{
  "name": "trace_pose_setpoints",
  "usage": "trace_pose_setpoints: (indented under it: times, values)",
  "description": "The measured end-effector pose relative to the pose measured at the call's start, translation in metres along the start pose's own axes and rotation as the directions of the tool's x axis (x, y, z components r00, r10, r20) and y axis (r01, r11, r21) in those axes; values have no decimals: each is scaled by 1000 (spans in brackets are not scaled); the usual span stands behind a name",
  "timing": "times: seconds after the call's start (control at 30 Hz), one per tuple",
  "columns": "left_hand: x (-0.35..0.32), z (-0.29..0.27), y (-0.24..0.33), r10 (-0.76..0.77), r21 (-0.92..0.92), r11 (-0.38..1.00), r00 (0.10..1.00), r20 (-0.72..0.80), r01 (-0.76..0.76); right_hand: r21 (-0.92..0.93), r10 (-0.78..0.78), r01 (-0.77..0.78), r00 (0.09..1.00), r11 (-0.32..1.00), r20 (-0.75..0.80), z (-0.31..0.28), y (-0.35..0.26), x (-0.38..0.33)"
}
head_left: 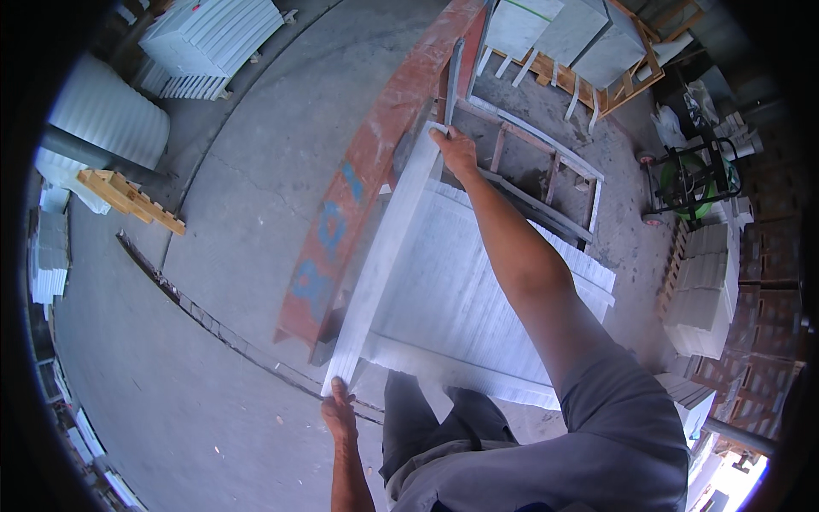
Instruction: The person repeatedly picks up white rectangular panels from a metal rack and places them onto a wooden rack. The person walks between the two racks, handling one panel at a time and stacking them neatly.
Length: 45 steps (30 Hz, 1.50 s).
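A long, pale grey-white stone slab (388,252) is gripped at both ends and stands apart from the left side of a row of similar slabs. My left hand (339,411) is closed on its near end, thumb lying on top. At the far end my right hand (457,152) pinches the corner, with the arm stretched out over the row. That row of thin stone slabs (452,277) stands on edge, packed tightly, right in front of my legs. My right arm hides part of it.
Close along the left runs a rust-red steel beam (367,162) with blue paint marks. Beyond the row lies a metal frame (554,183). A wooden crate with slabs (597,43) stands far right, near a wheeled black-and-green reel (695,179). A wooden pallet (128,200) is at left.
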<state>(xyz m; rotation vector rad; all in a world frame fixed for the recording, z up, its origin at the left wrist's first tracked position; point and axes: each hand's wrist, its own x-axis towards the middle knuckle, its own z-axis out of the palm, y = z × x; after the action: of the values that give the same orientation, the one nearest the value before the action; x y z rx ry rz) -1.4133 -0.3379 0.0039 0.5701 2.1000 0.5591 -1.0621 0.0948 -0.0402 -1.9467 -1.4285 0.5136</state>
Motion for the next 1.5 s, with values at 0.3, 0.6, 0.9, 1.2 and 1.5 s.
trace_pose_setpoints:
  times: [0.3, 0.6, 0.9, 1.2, 1.5]
  values:
    - [1, 0, -2, 25, -51, 998, 1000, 16, -24, -13, -39, 38, 998, 999, -48, 7, 7, 1]
    - [4, -5, -3, 32, -49, 998, 998, 51, -30, -128, -107, 96, 991, 987, -81, 11, 10, 4]
    - [13, -8, -16, 14, -103, 995, 995, 100, -4, -203, -68, 67, 998, 977, 6, 3, 1, 4]
    - [5, -8, -4, -17, -137, 990, 992, 126, 34, -210, -77, 62, 995, 976, -68, 6, -1, 5]
    - [11, -7, -10, -10, -116, 993, 993, 114, 24, -300, -23, 20, 1000, 954, -6, 4, -3, 7]
